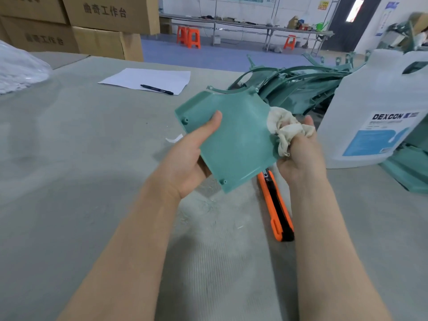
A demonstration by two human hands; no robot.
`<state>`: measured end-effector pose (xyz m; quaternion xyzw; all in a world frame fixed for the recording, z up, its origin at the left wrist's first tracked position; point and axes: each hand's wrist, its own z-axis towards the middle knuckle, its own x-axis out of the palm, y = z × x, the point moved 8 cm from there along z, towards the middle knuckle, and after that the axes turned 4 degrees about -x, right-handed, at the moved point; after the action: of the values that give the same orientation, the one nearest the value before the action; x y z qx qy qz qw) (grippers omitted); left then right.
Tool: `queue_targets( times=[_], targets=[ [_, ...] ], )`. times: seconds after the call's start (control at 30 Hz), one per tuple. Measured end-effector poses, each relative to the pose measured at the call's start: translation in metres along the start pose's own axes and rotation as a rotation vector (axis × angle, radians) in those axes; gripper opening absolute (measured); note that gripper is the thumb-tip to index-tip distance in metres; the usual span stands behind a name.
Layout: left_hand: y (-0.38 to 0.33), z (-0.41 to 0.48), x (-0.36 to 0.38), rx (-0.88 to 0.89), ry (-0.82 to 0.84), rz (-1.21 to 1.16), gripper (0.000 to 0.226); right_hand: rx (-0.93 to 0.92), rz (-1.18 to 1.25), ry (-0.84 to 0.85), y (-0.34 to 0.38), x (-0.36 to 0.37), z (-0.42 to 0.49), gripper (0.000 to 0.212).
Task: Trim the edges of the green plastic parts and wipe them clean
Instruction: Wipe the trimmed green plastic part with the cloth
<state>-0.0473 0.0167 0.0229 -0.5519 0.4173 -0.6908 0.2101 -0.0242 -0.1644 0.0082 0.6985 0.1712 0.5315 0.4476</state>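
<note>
My left hand (190, 156) grips a flat green plastic part (234, 140) by its left edge, thumb on top, holding it above the table. My right hand (301, 154) is closed on a crumpled off-white cloth (287, 128) that presses against the part's right edge. An orange and black utility knife (276, 209) lies on the table just below the part, between my forearms. A pile of more green plastic parts (298, 86) lies behind, at the right.
A large white jug labelled DEXCON (379, 107) stands at the right, with another green part (410, 170) beside it. A sheet of paper (148, 79) with a pen (157, 89) lies farther back. Cardboard boxes (92, 26) are stacked at the far left.
</note>
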Motion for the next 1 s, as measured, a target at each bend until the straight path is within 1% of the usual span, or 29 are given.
queue_targets(
  times=[0.03, 0.1, 0.13, 0.2, 0.27, 0.33, 0.43, 0.5, 0.53, 0.57, 0.6, 0.67, 0.7, 0.73, 0.77, 0.8, 0.83, 0.87, 0.9, 0.93, 0.97, 1.0],
  targets=[
    [-0.003, 0.001, -0.005, 0.038, -0.05, -0.025, 0.027, -0.033, 0.024, -0.007, 0.001, 0.002, 0.0, 0.085],
    [-0.008, 0.002, -0.016, 0.106, -0.203, -0.038, 0.023, -0.102, 0.049, -0.048, 0.003, 0.002, -0.002, 0.082],
    [-0.007, 0.002, -0.019, 0.124, -0.265, -0.008, 0.02, -0.114, 0.076, -0.069, 0.002, 0.001, -0.003, 0.076],
    [-0.002, 0.001, -0.017, 0.133, -0.329, 0.11, 0.018, -0.095, 0.132, -0.096, -0.001, -0.002, -0.005, 0.053],
    [0.003, 0.0, -0.009, 0.125, -0.299, 0.159, 0.014, -0.016, 0.148, -0.14, -0.007, -0.006, -0.004, 0.034],
    [0.001, -0.002, 0.002, 0.143, -0.212, 0.161, 0.013, 0.042, 0.11, -0.163, -0.012, -0.013, 0.0, 0.025],
    [-0.008, -0.007, 0.015, 0.205, -0.112, 0.2, 0.012, 0.055, 0.063, -0.181, -0.014, -0.019, 0.002, 0.026],
    [-0.014, -0.009, 0.01, 0.238, -0.148, 0.209, 0.014, 0.051, 0.056, -0.21, -0.014, -0.024, 0.005, 0.031],
    [-0.019, -0.01, 0.002, 0.25, -0.206, 0.182, 0.016, 0.034, 0.037, -0.233, -0.013, -0.028, 0.007, 0.033],
    [-0.025, -0.01, -0.01, 0.258, -0.265, 0.112, 0.019, 0.009, -0.04, -0.269, -0.011, -0.035, 0.009, 0.032],
    [-0.032, -0.01, -0.023, 0.269, -0.303, -0.006, 0.024, -0.03, -0.184, -0.308, -0.006, -0.042, 0.012, 0.028],
    [-0.047, -0.015, -0.052, 0.34, -0.398, -0.247, 0.033, -0.176, -0.45, -0.377, 0.008, -0.048, 0.013, 0.011],
    [-0.051, -0.018, -0.068, 0.383, -0.491, -0.305, 0.033, -0.27, -0.523, -0.342, 0.016, -0.04, 0.009, 0.015],
    [-0.052, -0.02, -0.079, 0.406, -0.566, -0.334, 0.031, -0.366, -0.589, -0.224, 0.022, -0.024, 0.006, 0.024],
    [-0.05, -0.021, -0.085, 0.401, -0.597, -0.36, 0.028, -0.438, -0.681, -0.026, 0.022, 0.001, 0.002, 0.032],
    [-0.046, -0.02, -0.086, 0.378, -0.594, -0.381, 0.027, -0.466, -0.789, 0.204, 0.015, 0.027, -0.008, 0.036],
    [-0.042, -0.018, -0.085, 0.355, -0.579, -0.397, 0.025, -0.454, -0.902, 0.408, 0.002, 0.045, -0.019, 0.038],
    [-0.04, -0.017, -0.085, 0.342, -0.563, -0.406, 0.024, -0.45, -1.025, 0.497, -0.009, 0.053, -0.027, 0.041],
    [-0.039, -0.016, -0.084, 0.336, -0.553, -0.417, 0.024, -0.467, -1.085, 0.459, -0.009, 0.054, -0.028, 0.044],
    [-0.039, -0.015, -0.084, 0.331, -0.549, -0.423, 0.023, -0.477, -1.055, 0.327, -0.001, 0.046, -0.027, 0.046],
    [-0.039, -0.014, -0.082, 0.327, -0.549, -0.422, 0.023, -0.471, -0.923, 0.17, 0.01, 0.033, -0.025, 0.047],
    [-0.039, -0.013, -0.081, 0.326, -0.549, -0.418, 0.023, -0.429, -0.718, 0.091, 0.016, 0.024, -0.024, 0.047]
  ],
)
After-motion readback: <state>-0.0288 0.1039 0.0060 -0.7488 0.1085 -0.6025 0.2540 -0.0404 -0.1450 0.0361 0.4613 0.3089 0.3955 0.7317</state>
